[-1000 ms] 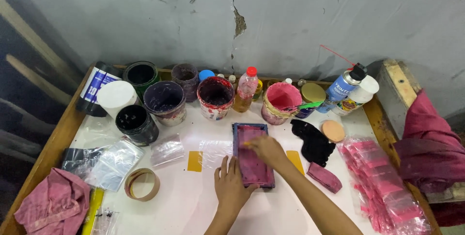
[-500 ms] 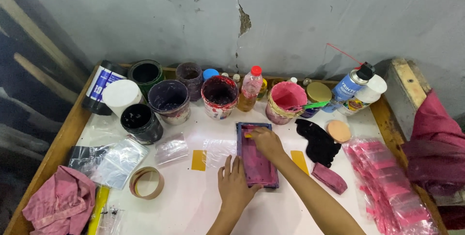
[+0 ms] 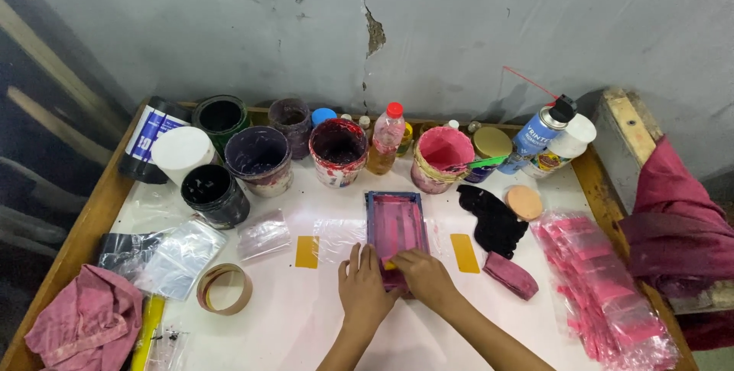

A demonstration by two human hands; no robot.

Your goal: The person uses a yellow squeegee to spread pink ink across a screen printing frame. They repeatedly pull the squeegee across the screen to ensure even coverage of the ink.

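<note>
At the near end of the little pink-stained screen frame (image 3: 396, 227), both hands are bunched up together. The left hand (image 3: 364, 287) lies flat, fingers stretched out and pressed on the table (image 3: 306, 325) right against the frame's near edge. The right hand (image 3: 423, 275) is curled over that same near edge, fingers bent down on something yellowish there, looks like a grip but I can't make out exactly what it's pinching. The frame itself sits flat in the middle of the white tabletop, long side running away from the person, with a yellow tape strip (image 3: 306, 252) to its left and another yellow strip (image 3: 464, 252) to its right.

Further out: a black rag (image 3: 493, 220) and a round peach sponge (image 3: 524, 203) off to the right, plus a small pink block (image 3: 511, 275) and a heap of pink plastic sleeves (image 3: 604, 287). On the left there's a tape roll (image 3: 224, 289), some clear bags (image 3: 183, 256) and a pink cloth (image 3: 88, 321) at the corner. Along the back by the wall stands a row of ink tubs (image 3: 338, 149), a small bottle with a red cap (image 3: 386, 136) and a blue spray can (image 3: 539, 132).
</note>
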